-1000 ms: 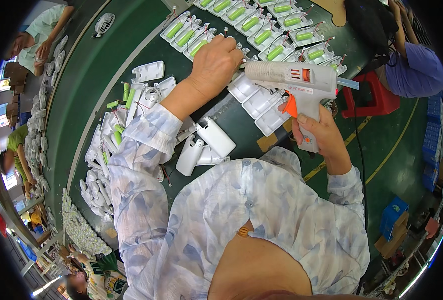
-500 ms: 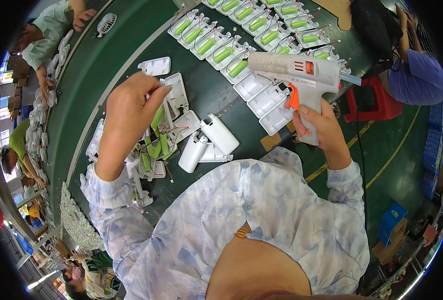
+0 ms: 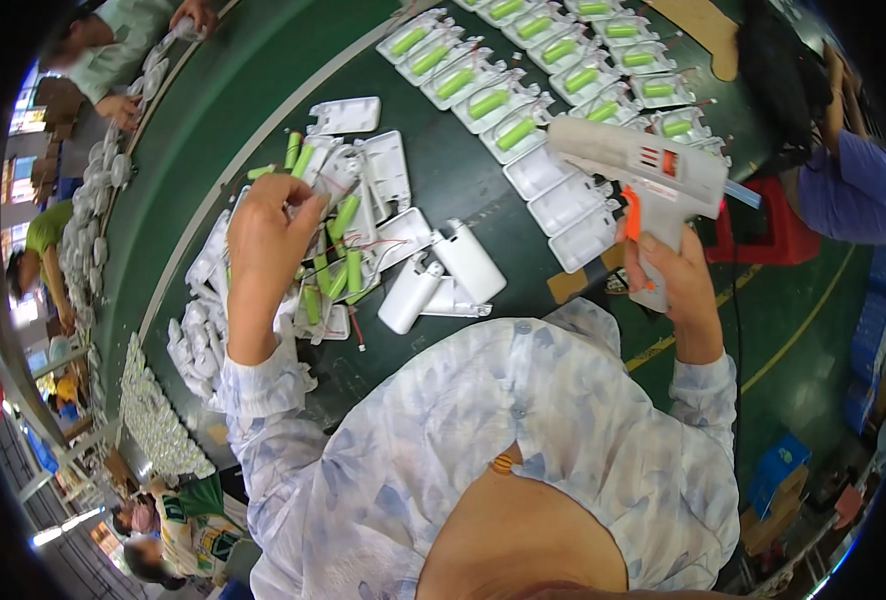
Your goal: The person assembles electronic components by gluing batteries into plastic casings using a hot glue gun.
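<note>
My right hand (image 3: 685,285) grips the handle of a white hot glue gun (image 3: 668,165). Its orange trigger faces my fingers, and a clear glue stick (image 3: 743,194) juts from the back. Over a loose heap of green battery cells (image 3: 341,215) with thin red and black wires, my left hand (image 3: 271,225) is closed, thumb against fingertips; what it pinches, if anything, is hidden. White plastic half-shells (image 3: 388,170) lie in and beside the heap. Two closed white casings (image 3: 471,265) rest nearer to me. Below the nozzle stand white shells without cells (image 3: 583,240).
Rows of white shells, each with a green cell (image 3: 488,103), fill the far table. White parts (image 3: 198,345) are piled at the left. A red stool (image 3: 778,225) and a seated person are at the right. Other people work along the left bench, beside white fans (image 3: 88,210).
My left hand has come down slightly over the battery heap, uncovering more green cells. The view has shifted, and the glue gun stays in my right hand above the shells.
</note>
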Action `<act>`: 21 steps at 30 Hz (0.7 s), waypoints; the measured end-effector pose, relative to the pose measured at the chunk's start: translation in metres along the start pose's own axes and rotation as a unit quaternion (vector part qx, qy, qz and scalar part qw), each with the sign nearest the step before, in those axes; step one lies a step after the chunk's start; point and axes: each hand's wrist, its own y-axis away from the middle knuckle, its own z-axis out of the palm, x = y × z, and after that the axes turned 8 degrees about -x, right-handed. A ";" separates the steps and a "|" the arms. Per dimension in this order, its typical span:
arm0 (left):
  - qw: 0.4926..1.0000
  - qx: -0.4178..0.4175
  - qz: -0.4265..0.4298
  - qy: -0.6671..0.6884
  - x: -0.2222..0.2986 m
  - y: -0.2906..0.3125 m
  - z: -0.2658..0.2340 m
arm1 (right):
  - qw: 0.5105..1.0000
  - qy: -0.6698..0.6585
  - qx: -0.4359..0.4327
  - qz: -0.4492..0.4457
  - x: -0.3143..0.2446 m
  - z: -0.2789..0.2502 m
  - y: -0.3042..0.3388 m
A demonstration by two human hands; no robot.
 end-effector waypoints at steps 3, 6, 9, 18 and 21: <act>0.996 -0.005 -0.039 0.078 -0.010 -0.003 0.004 | 0.998 -0.020 0.042 -0.042 -0.007 0.014 0.002; 0.998 -0.007 -0.048 0.047 -0.012 -0.006 0.011 | 0.998 -0.036 0.015 -0.048 -0.005 0.010 0.004; 0.992 0.009 0.061 0.108 -0.007 -0.009 0.016 | 0.998 -0.043 -0.026 -0.033 -0.003 -0.001 0.011; 0.970 -0.039 0.074 0.230 0.024 -0.013 0.000 | 1.000 0.021 -0.006 0.017 -0.003 -0.008 0.031; 0.964 -0.048 0.146 0.217 0.053 -0.025 0.007 | 0.997 0.052 -0.027 0.042 -0.003 -0.007 0.034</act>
